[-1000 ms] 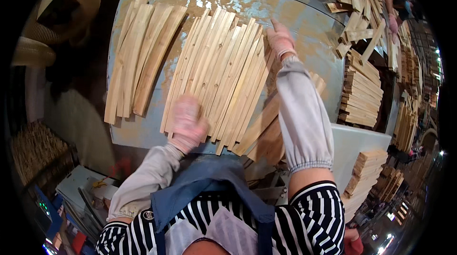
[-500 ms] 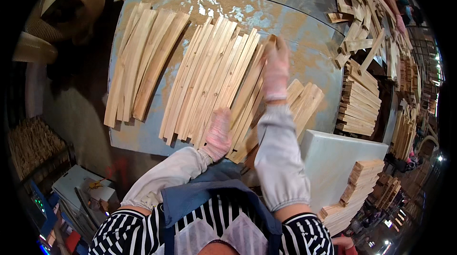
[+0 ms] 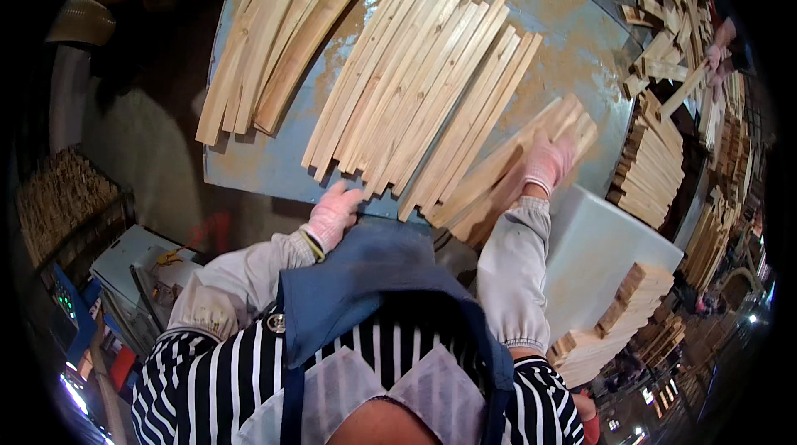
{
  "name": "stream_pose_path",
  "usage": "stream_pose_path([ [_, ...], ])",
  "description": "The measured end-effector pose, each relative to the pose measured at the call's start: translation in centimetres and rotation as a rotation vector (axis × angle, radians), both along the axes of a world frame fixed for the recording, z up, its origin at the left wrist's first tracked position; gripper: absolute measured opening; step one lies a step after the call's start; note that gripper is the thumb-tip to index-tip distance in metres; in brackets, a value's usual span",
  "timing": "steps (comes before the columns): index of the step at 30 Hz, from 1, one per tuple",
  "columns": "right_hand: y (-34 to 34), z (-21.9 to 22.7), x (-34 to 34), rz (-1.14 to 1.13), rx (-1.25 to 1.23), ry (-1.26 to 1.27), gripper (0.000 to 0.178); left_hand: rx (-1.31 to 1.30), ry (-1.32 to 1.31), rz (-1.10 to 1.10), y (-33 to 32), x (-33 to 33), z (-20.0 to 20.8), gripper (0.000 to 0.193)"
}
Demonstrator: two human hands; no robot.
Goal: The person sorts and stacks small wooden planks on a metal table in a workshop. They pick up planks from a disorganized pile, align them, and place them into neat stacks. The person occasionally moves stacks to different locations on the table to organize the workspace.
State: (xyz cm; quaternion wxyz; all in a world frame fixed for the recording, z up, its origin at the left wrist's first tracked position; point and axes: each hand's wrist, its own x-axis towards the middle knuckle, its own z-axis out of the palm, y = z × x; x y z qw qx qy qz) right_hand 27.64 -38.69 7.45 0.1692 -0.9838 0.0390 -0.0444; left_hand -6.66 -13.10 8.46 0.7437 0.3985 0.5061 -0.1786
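Note:
A row of narrow wooden strips (image 3: 407,80) lies side by side on the blue-grey table, slanting away to the right. My left hand (image 3: 334,212), in a pink-and-white glove, is at the table's near edge by the strips' lower ends, its fingers loosely stretched and holding nothing. To the right, a few strips (image 3: 486,125) rest slightly apart from that row. Farther right, my gloved right hand (image 3: 550,161) is closed over some wider wooden boards (image 3: 506,167), its fingertips partly hidden. Their near ends reach the table's edge close to my body.
Several broader boards (image 3: 278,38) lie at the table's left. A pale box-like surface (image 3: 594,233) with stacked wood blocks (image 3: 618,304) stands at the right. Beyond are piled offcuts (image 3: 668,22), a stack of strips (image 3: 652,163) and another person's gloved hand (image 3: 721,59).
My right hand has moved from a strip's far end beside the row to the boards at the right. My left hand has come off the strips toward the left. The view has shifted.

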Motion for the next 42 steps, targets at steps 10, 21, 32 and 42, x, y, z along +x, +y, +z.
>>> stream_pose_path([
  [10, 22.2, -2.2, 18.3, 0.621, -0.21, 0.333, 0.058, 0.123, 0.089, 0.551, -4.7, 1.0, -10.0, 0.038],
  [21, 18.2, -3.0, 15.3, 0.51, 1.093, 0.364, 0.04, 0.161, 0.087, 0.557, -5.0, 0.6, -2.7, 0.05],
  [32, 24.2, 6.8, -4.6, 0.254, 1.668, 0.988, 0.058, 0.258, -0.129, 0.454, -2.5, 2.0, 1.1, 0.017],
  [42, 26.1, 5.3, -8.6, 0.424, 1.214, 0.698, 0.048, -0.084, -0.331, 0.06, 6.7, 4.6, 3.8, 0.022],
])
